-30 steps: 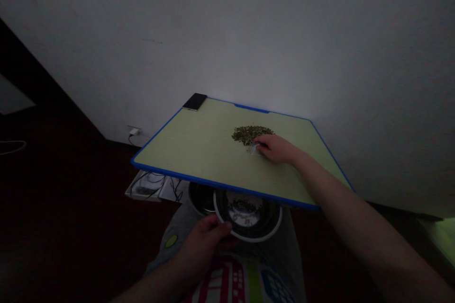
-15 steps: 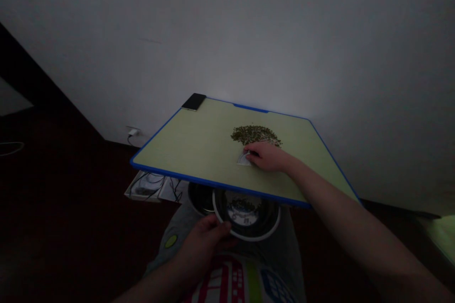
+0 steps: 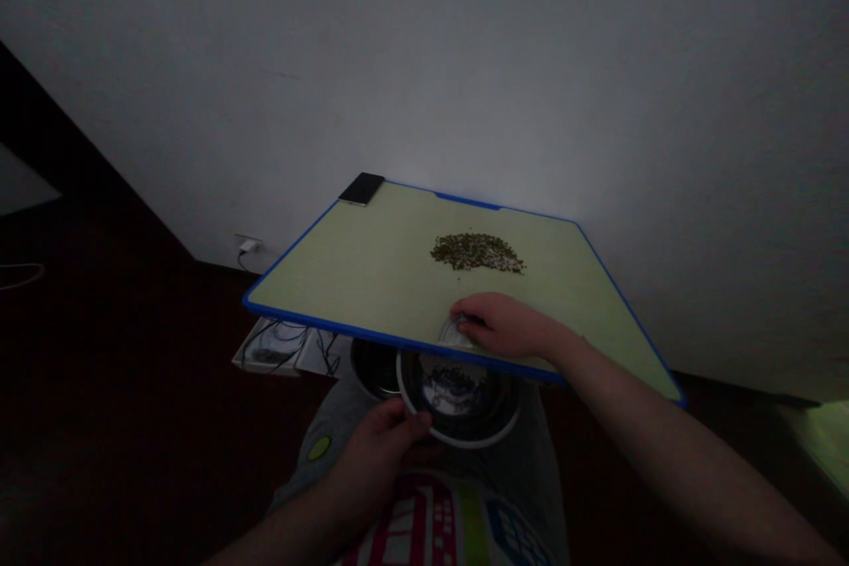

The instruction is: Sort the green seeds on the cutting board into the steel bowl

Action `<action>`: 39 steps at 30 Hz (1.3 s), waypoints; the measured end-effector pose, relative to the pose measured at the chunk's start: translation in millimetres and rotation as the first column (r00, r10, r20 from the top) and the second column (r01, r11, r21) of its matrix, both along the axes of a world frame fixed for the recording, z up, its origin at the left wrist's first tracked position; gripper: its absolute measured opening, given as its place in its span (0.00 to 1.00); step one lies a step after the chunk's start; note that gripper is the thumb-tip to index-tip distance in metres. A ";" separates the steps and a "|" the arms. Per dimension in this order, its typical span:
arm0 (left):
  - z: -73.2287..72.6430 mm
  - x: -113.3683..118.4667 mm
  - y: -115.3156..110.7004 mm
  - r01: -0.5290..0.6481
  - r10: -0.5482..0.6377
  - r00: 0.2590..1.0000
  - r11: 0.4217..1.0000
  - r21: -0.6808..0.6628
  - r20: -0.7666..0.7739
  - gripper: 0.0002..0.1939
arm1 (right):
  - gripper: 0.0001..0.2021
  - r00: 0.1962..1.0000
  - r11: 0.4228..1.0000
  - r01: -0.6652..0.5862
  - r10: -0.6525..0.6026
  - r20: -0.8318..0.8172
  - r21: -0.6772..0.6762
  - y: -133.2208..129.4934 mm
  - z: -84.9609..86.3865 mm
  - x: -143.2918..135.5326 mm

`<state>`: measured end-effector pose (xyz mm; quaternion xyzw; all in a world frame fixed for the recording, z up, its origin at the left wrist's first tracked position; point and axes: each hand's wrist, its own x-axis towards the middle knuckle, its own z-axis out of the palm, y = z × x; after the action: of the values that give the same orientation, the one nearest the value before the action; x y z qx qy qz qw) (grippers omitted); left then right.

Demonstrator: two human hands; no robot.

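My right hand (image 3: 500,325) pinches a clear, rounded protractor (image 3: 454,333) close to the near edge of the yellow-green board (image 3: 358,283). A flat heap of small brown-green grains or seeds (image 3: 474,251) lies on the board beyond that hand; their kind is too small to tell. Below the edge, my left hand (image 3: 388,438) grips the rim of a metal bowl (image 3: 474,440) between thumb and fingers. Some dark grains (image 3: 457,378) show inside the bowl, which sits over my lap, partly under the board.
A dark phone or tablet (image 3: 362,188) rests on the board's far left corner. Behind the left of the bowl stands a second dark bowl (image 3: 371,371). Open white boxes with cables (image 3: 271,345) are under the board. A plugged-in charger (image 3: 248,246) is on the wall (image 3: 424,62).
My right hand has drawn the protractor from the heap's near side toward me, to the board's near edge. My left hand and the bowl stay nearly where they were.
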<state>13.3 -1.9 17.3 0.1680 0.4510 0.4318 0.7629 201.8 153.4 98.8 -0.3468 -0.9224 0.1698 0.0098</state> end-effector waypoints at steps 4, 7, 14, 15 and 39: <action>-0.9 -0.2 0.8 0.026 -0.026 0.999 1.000 0.010 -0.030 0.09 | 0.11 1.000 1.000 0.021 -0.021 -0.010 -0.006 -5.3 -0.4 1.8; -0.8 0.2 0.6 0.022 -0.021 0.999 0.999 0.023 -0.028 0.09 | 0.11 0.998 0.999 0.050 -0.050 -0.031 -0.004 -10.3 -1.7 4.4; 2.8 0.4 0.6 0.008 -0.007 1.000 1.000 0.012 -0.020 0.10 | 0.09 0.994 0.995 0.099 -0.098 -0.049 0.024 -32.0 -4.5 10.6; 2.9 0.4 0.7 0.005 -0.005 1.000 1.000 0.017 -0.019 0.11 | 0.09 0.994 0.995 0.097 -0.096 -0.046 0.032 -35.5 -4.7 11.1; 8.5 -0.3 -0.6 0.031 -0.033 0.998 0.998 -0.046 -0.050 0.08 | 0.13 0.851 0.846 0.421 -0.493 0.181 0.326 37.7 0.8 35.4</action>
<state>13.0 -2.5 25.8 0.1686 0.4770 0.4049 0.7617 237.2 191.1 99.5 -0.5724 -0.8196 -0.0136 -0.0220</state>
